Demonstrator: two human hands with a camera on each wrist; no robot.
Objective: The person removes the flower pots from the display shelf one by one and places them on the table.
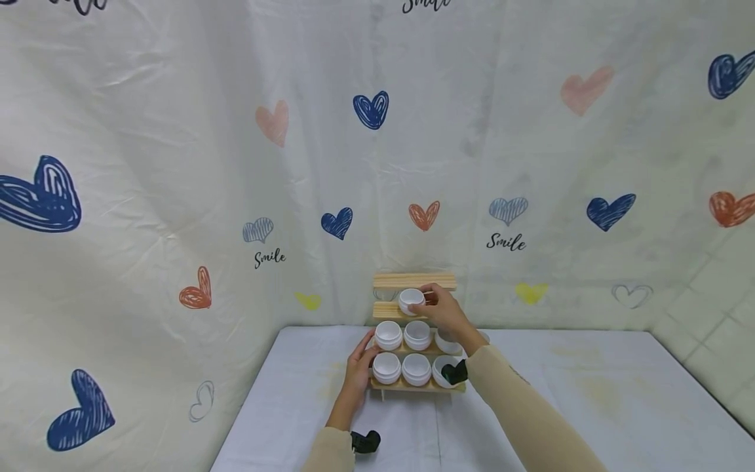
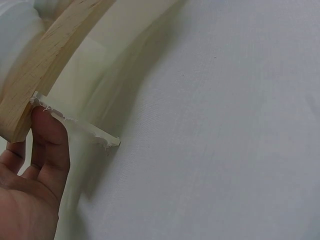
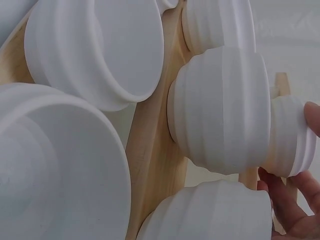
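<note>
A small tiered wooden stand (image 1: 415,280) stands on the table against the backdrop, holding several white round pots. My right hand (image 1: 445,313) grips one white pot (image 1: 411,299) by its sides at the third tier from the bottom. In the right wrist view, its fingers (image 3: 280,197) and thumb are around that ribbed pot (image 3: 287,135), partly behind nearer pots. My left hand (image 1: 356,373) holds the left side of the stand. The left wrist view shows the thumb and fingers of that hand (image 2: 37,185) pinching the end of a wooden shelf board (image 2: 50,55).
White pots (image 1: 387,335) line the second tier, and more pots (image 1: 387,368) line the bottom one. A white cloth (image 1: 560,406) covers the table. Behind the stand hangs a pale sheet (image 1: 436,157) printed with hearts. A tiled wall (image 1: 716,308) is at the right.
</note>
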